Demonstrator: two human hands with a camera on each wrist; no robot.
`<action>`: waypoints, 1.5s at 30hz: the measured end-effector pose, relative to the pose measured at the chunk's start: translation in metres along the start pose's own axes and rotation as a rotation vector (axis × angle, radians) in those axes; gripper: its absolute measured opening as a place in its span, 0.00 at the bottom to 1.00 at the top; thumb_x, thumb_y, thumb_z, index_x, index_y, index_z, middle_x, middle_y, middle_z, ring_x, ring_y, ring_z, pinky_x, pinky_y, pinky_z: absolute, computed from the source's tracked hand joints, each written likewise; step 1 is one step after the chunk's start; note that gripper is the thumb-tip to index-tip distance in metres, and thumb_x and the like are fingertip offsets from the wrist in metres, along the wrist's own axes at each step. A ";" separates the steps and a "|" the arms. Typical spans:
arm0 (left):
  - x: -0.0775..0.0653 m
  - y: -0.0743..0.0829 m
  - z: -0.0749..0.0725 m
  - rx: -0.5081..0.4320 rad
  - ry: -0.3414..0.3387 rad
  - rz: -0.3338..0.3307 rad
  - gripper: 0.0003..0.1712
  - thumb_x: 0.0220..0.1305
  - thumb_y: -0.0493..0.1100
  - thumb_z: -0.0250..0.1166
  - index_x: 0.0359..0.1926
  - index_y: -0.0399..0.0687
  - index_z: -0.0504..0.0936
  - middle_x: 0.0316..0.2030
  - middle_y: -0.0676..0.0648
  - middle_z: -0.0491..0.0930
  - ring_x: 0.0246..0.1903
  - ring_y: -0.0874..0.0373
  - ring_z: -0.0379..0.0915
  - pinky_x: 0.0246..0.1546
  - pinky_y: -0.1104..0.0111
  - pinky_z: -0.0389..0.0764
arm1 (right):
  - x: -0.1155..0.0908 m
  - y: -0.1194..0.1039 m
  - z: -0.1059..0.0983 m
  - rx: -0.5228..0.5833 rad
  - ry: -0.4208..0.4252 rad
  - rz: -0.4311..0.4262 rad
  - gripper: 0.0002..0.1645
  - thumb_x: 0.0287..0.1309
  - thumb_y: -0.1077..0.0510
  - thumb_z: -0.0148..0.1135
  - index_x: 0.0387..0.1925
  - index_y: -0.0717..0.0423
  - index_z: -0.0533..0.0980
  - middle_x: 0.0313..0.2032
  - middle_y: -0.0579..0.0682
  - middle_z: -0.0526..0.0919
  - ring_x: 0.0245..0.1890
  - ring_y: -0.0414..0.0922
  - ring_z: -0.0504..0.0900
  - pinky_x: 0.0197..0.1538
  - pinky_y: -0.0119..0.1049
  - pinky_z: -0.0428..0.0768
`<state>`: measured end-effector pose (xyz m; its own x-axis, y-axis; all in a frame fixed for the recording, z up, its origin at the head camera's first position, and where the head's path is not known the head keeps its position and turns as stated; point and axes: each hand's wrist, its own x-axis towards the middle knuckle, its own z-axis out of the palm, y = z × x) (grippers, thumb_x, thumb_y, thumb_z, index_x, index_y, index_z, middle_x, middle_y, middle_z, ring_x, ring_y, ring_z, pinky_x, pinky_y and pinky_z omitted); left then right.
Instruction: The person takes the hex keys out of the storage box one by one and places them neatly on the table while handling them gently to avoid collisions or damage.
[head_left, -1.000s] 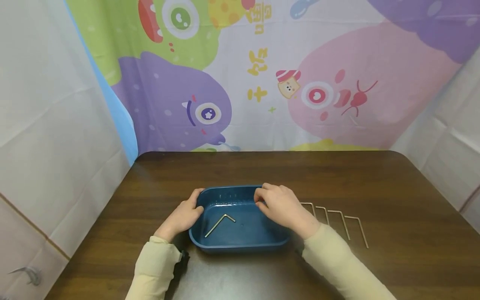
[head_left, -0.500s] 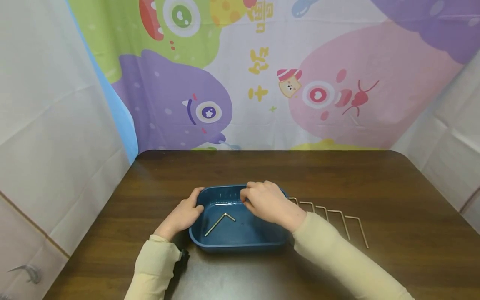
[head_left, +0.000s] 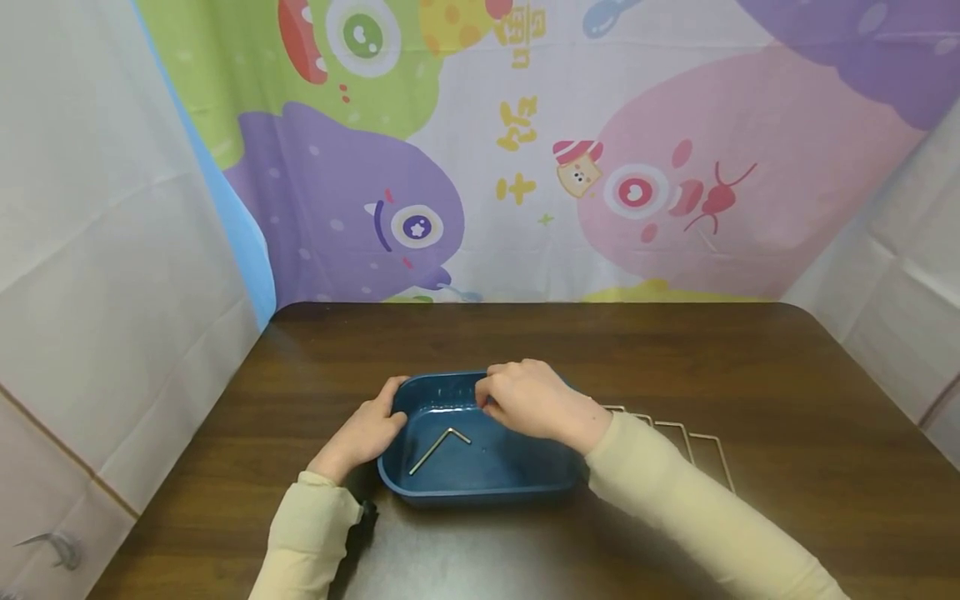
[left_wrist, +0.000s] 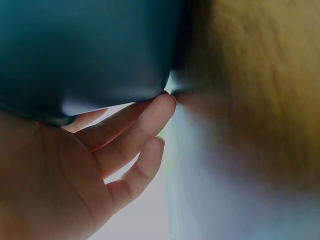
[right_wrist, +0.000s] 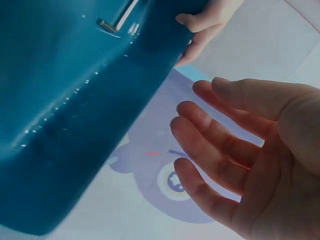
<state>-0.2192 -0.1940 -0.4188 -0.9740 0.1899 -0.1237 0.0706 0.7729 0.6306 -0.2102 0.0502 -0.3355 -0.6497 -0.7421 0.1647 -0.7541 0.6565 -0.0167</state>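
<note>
A deep blue rectangular tray stands on the table. My left hand grips its left end, thumb over the rim and fingers along the outside; in the left wrist view the fingers press against the tray's outer wall. Inside the tray, toward the left, lies an L-shaped hex key. Above the tray's far right part hovers my right hand. The right wrist view shows that hand with loosely bent, spread fingers and nothing between them, apart from the tray wall.
Several more hex keys lie in a row on the wooden table right of the tray, partly hidden by my right sleeve. A cartoon-printed curtain hangs behind the table's far edge.
My right hand has shifted left above the tray, and its forearm now covers more of the hex keys at the right. The left hand, tray and hex key inside stay put.
</note>
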 end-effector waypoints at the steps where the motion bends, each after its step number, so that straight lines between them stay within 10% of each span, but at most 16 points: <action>1: 0.000 0.000 0.000 0.000 0.000 0.000 0.29 0.61 0.40 0.45 0.64 0.49 0.54 0.57 0.34 0.67 0.36 0.50 0.74 0.36 0.60 0.75 | 0.001 0.000 -0.001 -0.005 0.003 -0.004 0.07 0.53 0.58 0.58 0.32 0.47 0.82 0.31 0.43 0.81 0.29 0.39 0.79 0.31 0.34 0.74; 24: -0.001 0.001 0.000 -0.014 0.007 0.007 0.28 0.61 0.40 0.46 0.64 0.51 0.56 0.51 0.37 0.73 0.31 0.53 0.73 0.29 0.64 0.72 | 0.055 -0.006 0.032 0.087 -0.352 -0.018 0.12 0.57 0.54 0.57 0.42 0.48 0.80 0.41 0.44 0.82 0.33 0.40 0.77 0.39 0.34 0.77; 45: 0.001 -0.004 0.000 -0.047 -0.017 -0.004 0.29 0.62 0.40 0.45 0.65 0.53 0.53 0.37 0.40 0.75 0.21 0.55 0.71 0.21 0.66 0.68 | 0.074 -0.014 0.070 0.039 -0.505 0.044 0.18 0.45 0.42 0.66 0.35 0.46 0.76 0.26 0.40 0.76 0.25 0.38 0.73 0.30 0.31 0.71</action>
<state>-0.2207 -0.1967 -0.4221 -0.9705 0.1971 -0.1389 0.0558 0.7442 0.6656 -0.2545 -0.0234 -0.3920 -0.6387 -0.6932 -0.3340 -0.7220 0.6899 -0.0512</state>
